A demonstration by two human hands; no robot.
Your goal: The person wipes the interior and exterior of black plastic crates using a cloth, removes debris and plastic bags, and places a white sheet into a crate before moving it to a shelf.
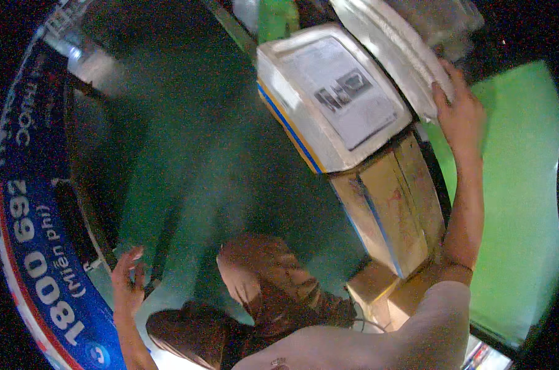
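My right hand (461, 111) reaches up on the right, its fingers bent over the near end of a long, pale, rounded thing (393, 46). It looks like a white cover or wrapped bundle, but blur hides its exact kind. Beside it, to the left, a white box-shaped case (338, 92) has a printed sheet with dark pictures on its top. Low on the left, my left hand (129, 277) hovers with loosely bent fingers apart. A small dark thing (152, 285) shows at its side; whether the hand touches it is unclear.
Brown cardboard boxes (393, 203) stand below the white case, with a smaller carton (372, 283) nearer me. A bright green surface (517, 191) lies at right. Along the left curves a blue printed banner (51, 246). My bent knees (261, 271) are above a dark green floor (193, 154).
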